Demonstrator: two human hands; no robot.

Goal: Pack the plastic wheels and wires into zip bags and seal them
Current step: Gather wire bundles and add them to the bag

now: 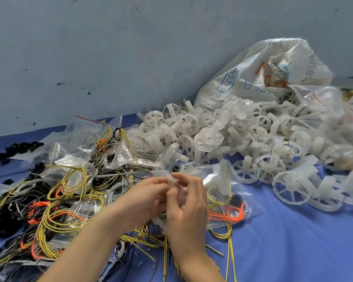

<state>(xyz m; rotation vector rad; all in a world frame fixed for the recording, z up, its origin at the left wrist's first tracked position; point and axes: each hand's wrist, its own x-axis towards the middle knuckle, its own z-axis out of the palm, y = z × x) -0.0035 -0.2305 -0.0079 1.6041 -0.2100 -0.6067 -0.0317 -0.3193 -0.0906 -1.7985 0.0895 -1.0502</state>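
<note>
Left hand (151, 195) and right hand (189, 206) meet at centre, fingertips of both pinching mouth strip of clear plastic zip bag (240, 200). Bag body lies right of fingers on blue cloth (293, 241), containing orange and yellow-striped wires (230, 215). White spoked plastic wheels (212, 137) heaped behind.

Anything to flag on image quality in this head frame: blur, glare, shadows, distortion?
Head view: soft, even light with no hard shadows; the plastic wheels smear into blur toward the right edge; the zip bag pinched by the left hand and right hand shows mild glare; the wide lens tilts the wall line.
</note>
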